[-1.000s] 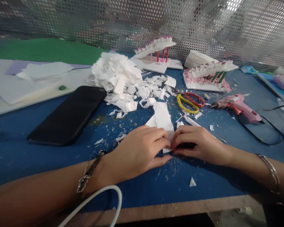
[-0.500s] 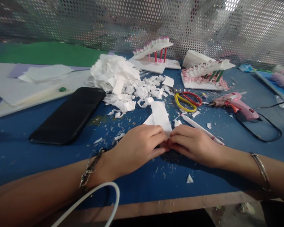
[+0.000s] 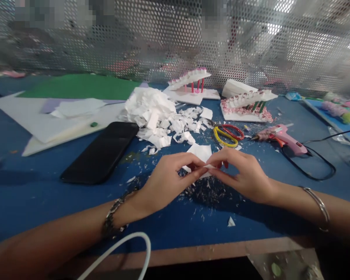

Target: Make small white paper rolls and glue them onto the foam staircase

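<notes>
Both hands meet at the middle of the blue table (image 3: pixel 32 194), lifted a little above it. My left hand (image 3: pixel 170 177) pinches one side of a small white paper piece (image 3: pixel 201 153) between thumb and fingers. My right hand (image 3: pixel 240 171) pinches the other side of the same piece. The paper's far edge sticks up behind the fingertips. Fine white scraps lie on the table right under the hands. A bracelet sits on each wrist.
A black phone (image 3: pixel 102 153) lies left of the hands, a heap of torn white paper (image 3: pixel 151 109) behind it. Red and yellow scissors (image 3: pixel 227 133), a pink glue gun (image 3: pixel 280 136) with its cord, and two small foam models (image 3: pixel 245 103) stand further back. Perforated metal wall behind.
Both hands have lifted the paper piece off the table and hold it up between the fingertips. The camera has tilted up and the view has shifted.
</notes>
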A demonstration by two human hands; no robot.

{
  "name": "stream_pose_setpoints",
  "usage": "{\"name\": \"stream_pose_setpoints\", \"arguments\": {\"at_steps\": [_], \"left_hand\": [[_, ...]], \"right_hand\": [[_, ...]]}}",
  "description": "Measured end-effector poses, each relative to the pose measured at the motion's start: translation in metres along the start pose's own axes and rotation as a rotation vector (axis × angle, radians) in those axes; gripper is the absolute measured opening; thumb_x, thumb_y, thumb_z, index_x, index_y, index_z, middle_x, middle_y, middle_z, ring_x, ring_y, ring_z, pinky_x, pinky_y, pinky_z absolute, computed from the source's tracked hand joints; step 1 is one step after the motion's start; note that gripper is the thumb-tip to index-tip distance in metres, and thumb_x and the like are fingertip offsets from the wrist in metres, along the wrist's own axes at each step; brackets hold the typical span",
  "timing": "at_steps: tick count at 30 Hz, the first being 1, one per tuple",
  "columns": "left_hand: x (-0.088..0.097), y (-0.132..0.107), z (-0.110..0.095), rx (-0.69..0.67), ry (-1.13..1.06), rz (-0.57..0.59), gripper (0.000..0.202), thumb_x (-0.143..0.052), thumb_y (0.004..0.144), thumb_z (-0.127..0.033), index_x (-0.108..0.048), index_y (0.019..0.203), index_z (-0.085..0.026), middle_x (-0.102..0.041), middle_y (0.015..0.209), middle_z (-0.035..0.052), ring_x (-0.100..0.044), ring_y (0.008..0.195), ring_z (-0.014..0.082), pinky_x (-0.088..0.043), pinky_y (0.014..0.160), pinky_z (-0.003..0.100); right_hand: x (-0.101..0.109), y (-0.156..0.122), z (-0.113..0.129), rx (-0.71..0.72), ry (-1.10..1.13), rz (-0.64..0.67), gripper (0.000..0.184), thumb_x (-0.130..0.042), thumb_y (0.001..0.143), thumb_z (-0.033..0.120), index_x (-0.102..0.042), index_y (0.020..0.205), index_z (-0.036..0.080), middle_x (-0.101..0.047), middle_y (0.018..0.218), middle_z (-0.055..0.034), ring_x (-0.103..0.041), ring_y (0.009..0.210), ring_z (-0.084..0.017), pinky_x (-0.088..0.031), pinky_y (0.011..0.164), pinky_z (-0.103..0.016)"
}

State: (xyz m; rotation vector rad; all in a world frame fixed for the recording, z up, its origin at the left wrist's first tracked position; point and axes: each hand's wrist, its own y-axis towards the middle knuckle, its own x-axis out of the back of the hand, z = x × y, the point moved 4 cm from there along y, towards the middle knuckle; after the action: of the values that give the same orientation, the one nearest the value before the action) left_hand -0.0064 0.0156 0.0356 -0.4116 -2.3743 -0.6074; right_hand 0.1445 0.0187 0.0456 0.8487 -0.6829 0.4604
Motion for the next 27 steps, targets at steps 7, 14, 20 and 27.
{"name": "stream_pose_setpoints", "arguments": {"at_steps": [7, 14, 20, 27], "left_hand": [[0.013, 0.014, -0.009, 0.009, -0.169, -0.068, 0.019, -0.053, 0.083, -0.031, -0.063, 0.073, -0.017, -0.063, 0.068, -0.0024, -0.056, 0.062, 0.0087, -0.043, 0.058, 0.016], [0.024, 0.038, -0.02, -0.031, -0.271, -0.086, 0.013, -0.055, 0.081, -0.027, -0.062, 0.079, -0.017, -0.064, 0.074, 0.0004, -0.058, 0.068, 0.0103, -0.046, 0.06, 0.018], [0.027, 0.057, -0.023, -0.114, -0.356, -0.08, 0.01, -0.054, 0.08, -0.023, -0.06, 0.076, -0.015, -0.063, 0.073, 0.002, -0.058, 0.069, 0.0103, -0.049, 0.062, 0.019], [0.023, 0.059, -0.019, -0.046, -0.345, -0.059, 0.011, -0.055, 0.078, -0.022, -0.063, 0.078, -0.015, -0.067, 0.076, 0.0015, -0.06, 0.07, 0.0112, -0.049, 0.062, 0.018]], "right_hand": [[0.023, 0.024, 0.011, 0.124, -0.021, -0.054, 0.006, -0.053, 0.082, 0.015, -0.056, 0.087, 0.017, -0.059, 0.073, 0.0016, -0.053, 0.066, -0.006, -0.044, 0.062, -0.018], [0.05, 0.034, 0.017, 0.187, -0.123, -0.123, 0.009, -0.053, 0.082, 0.013, -0.06, 0.086, 0.017, -0.065, 0.081, -0.001, -0.057, 0.078, -0.008, -0.047, 0.07, -0.021], [0.062, 0.038, 0.015, 0.198, -0.188, -0.174, 0.012, -0.053, 0.082, 0.014, -0.061, 0.089, 0.019, -0.066, 0.081, -0.0015, -0.058, 0.077, -0.011, -0.049, 0.069, -0.024], [0.059, 0.036, 0.008, 0.23, -0.256, -0.202, 0.009, -0.054, 0.081, 0.014, -0.062, 0.085, 0.017, -0.066, 0.08, -0.0032, -0.059, 0.076, -0.011, -0.05, 0.068, -0.024]]}}
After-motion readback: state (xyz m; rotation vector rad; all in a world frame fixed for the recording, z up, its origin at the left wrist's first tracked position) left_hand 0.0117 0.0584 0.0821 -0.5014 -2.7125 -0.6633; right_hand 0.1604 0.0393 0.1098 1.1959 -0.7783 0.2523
